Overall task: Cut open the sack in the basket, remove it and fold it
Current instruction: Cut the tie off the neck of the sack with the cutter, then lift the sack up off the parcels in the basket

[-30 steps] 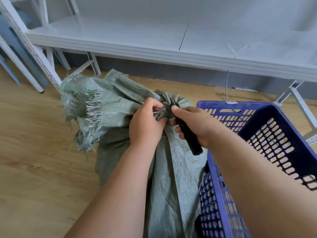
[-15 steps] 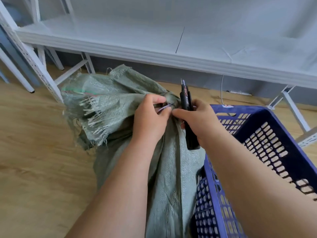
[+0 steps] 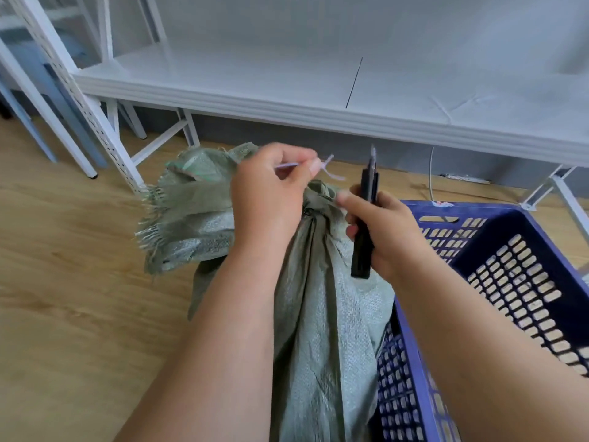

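A grey-green woven sack [image 3: 322, 314] stands at the left end of the blue plastic basket [image 3: 497, 269], its neck bunched at the top and its frayed open flap hanging to the left. My left hand [image 3: 267, 199] is above the neck and pinches a thin pale string [image 3: 328, 169] that sticks out past my fingertips. My right hand [image 3: 382, 231] is just right of the neck and grips a black utility knife [image 3: 365, 218] upright, blade tip pointing up.
A low white shelf [image 3: 318, 90] runs across the back, with white metal rack legs [image 3: 73, 100] on the left. Wooden floor [image 3: 63, 282] lies to the left of the sack. A white cable [image 3: 431, 173] hangs behind the basket.
My left hand has lifted off the sack's neck and pulled the string up and away. The knife has drawn slightly right of the neck, still upright.
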The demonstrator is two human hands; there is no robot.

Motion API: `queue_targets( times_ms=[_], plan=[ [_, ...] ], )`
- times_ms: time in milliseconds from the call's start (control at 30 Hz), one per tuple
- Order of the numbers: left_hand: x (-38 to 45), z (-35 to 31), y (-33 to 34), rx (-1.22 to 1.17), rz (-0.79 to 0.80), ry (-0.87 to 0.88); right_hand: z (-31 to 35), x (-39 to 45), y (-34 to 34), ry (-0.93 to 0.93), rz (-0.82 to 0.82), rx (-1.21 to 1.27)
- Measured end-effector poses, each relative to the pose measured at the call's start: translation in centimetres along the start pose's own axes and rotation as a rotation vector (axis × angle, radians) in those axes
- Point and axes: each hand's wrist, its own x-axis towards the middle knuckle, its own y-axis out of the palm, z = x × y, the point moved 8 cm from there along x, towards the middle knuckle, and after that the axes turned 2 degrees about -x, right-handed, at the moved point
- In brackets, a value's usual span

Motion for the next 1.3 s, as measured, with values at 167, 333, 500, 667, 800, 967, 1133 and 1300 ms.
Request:
queue_targets(
  times_ms=[167,333,500,667,800,967,1133,1300],
  plan=[
    [-0.5,0.6,5.0,-0.103,0.13,-0.077,2.6,0.6,-0.5,0.043,0.131,0.319],
    [0.8,-2.4,11.2,-0.03,0.255,-0.037,6.3,2.6,-5.1,-0.002,-0.008,0.387],
    [2.7,-4.9,17.4,0.11,0.304,-0.076,9.6,5.1,-9.8,0.036,-0.073,0.361],
    [3.8,-7.1,23.8,0.28,0.392,-0.057,11.6,8.8,-14.7,0.094,-0.19,0.244],
    [4.8,-7.4,25.8,0.351,0.435,-0.058,12.6,12.9,-19.1,0.111,-0.296,-0.035],
    [5.3,-6.1,26.5,0.327,0.43,-0.091,16.4,17.7,-20.8,0.068,-0.292,-0.179],
    [4.4,-4.2,26.6,0.305,0.409,-0.152,14.7,19.4,-20.6,0.057,-0.291,-0.118],
    [3.1,-2.2,24.5,0.252,0.325,-0.238,11.6,17.6,-18.3,0.05,-0.296,-0.071]
  ],
)
